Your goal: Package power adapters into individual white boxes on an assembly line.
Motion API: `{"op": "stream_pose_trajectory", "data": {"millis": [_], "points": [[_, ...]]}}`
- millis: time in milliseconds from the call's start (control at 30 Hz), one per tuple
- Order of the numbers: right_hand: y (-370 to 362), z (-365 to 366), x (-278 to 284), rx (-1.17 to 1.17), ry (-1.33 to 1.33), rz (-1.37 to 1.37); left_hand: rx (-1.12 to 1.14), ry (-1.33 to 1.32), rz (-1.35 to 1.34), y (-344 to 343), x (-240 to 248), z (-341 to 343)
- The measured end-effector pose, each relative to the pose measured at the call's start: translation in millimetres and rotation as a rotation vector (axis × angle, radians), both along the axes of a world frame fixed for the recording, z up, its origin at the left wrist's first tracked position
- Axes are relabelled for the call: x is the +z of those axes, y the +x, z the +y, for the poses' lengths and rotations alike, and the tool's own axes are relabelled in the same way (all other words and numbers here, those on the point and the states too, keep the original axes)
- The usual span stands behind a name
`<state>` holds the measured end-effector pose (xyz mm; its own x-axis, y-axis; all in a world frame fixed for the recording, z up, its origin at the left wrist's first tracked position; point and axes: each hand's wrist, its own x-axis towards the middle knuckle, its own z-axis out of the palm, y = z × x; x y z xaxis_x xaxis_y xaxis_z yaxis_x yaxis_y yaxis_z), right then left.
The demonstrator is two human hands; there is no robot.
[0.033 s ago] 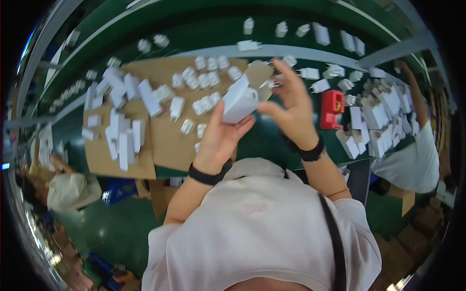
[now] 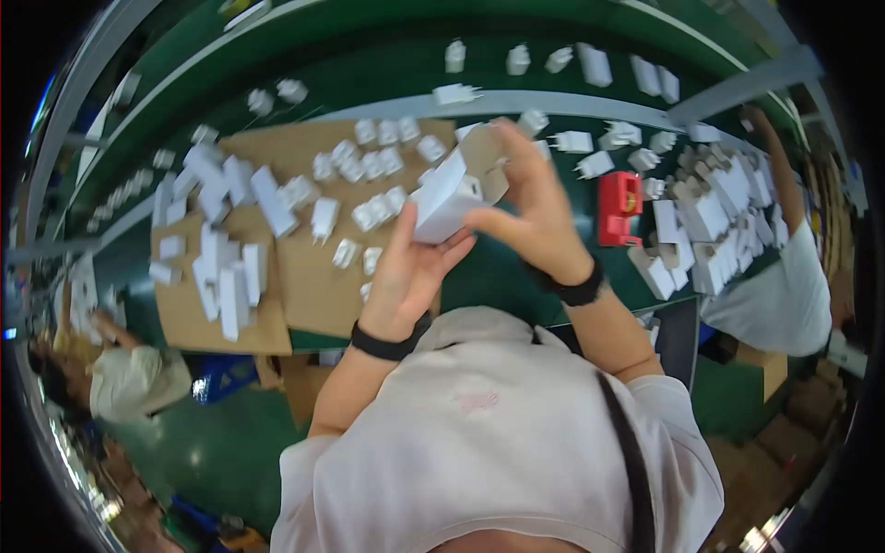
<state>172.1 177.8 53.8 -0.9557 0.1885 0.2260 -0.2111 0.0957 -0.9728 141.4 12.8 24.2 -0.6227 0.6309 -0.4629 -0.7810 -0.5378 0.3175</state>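
Observation:
My left hand [image 2: 406, 281] holds a small white carton [image 2: 442, 205] from below, thumb on one side and fingers under it. The carton is tilted and open at its upper right end, and a white piece, apparently a plug charger [image 2: 471, 186], shows in the mouth. A grey-brown inner flap [image 2: 481, 146] stands up there. My right hand [image 2: 546, 217] curls round this end, fingers behind the flap and thumb at the carton's edge. Left of the carton, several white plug chargers [image 2: 373, 168] lie on a brown cardboard sheet [image 2: 313, 290].
White cartons [image 2: 214, 267] are heaped at the left, and opened ones [image 2: 714, 217] at the right. A red tape dispenser [image 2: 612, 212] stands beside those. Several chargers [image 2: 519, 59] sit beyond a grey rail [image 2: 516, 100]. A co-worker's sleeve [image 2: 779, 295] is at the right, another person [image 2: 138, 378] at the left.
The right fingers have come closer to the flap and the carton's open end. The left hand still holds the carton. The whole view has shifted slightly, the table's things sliding left.

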Motion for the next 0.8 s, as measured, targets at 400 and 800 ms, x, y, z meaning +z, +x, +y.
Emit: {"op": "stream_pose_trajectory", "data": {"millis": [400, 800], "points": [[-139.0, 439.0, -92.2, -0.683, 0.598, -0.706, 0.293, -1.48, 0.67, -28.6, -103.1, -190.4], [-197.5, 391.1, -133.3, -0.364, 0.784, -0.357, 0.24, -1.785, 0.389, -3.7, -102.1, -211.1]]}}
